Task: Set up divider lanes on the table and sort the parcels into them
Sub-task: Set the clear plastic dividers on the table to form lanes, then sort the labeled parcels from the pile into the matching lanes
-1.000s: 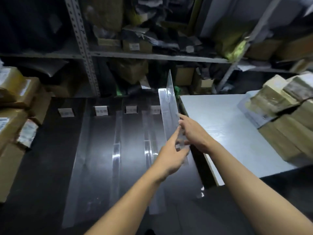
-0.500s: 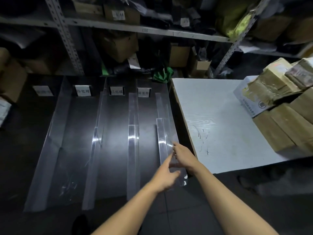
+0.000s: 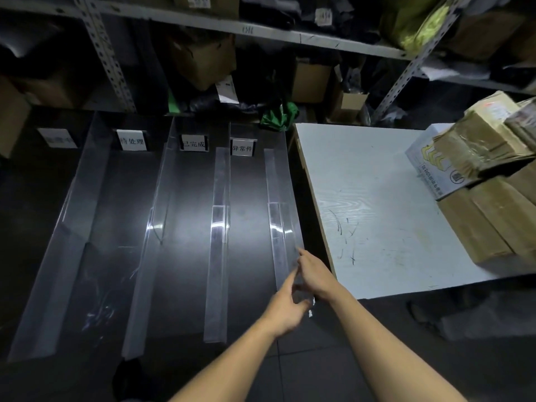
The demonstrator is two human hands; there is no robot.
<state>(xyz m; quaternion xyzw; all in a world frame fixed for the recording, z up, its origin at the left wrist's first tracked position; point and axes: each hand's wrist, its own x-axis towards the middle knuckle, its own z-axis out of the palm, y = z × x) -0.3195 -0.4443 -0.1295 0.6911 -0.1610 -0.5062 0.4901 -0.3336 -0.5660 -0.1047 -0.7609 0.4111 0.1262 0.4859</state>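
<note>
Several clear L-shaped dividers lie lengthwise on the dark table [image 3: 188, 271] and form lanes. The rightmost divider [image 3: 280, 221] runs along the table's right edge. My left hand [image 3: 285, 310] and my right hand [image 3: 314, 274] both grip its near end, left hand on the base strip and right hand over the upright wall. Other dividers lie at the middle [image 3: 219, 227], middle left [image 3: 153, 227] and far left [image 3: 66, 242]. White lane labels [image 3: 243, 147] stand at the far end of each lane. Brown taped parcels [image 3: 493, 204] are stacked on the white table [image 3: 377, 198] at the right.
A white printed box [image 3: 429, 166] sits under the parcel stack. A metal shelf rack [image 3: 107, 53] with cardboard boxes and bags stands behind both tables. A green bag [image 3: 280, 116] lies at the back between them. More parcels sit at the far left [image 3: 11, 120].
The rightmost divider, held up on edge a second ago, has come down onto the dark table at its right edge. My hands slid to its near end and the view moved back.
</note>
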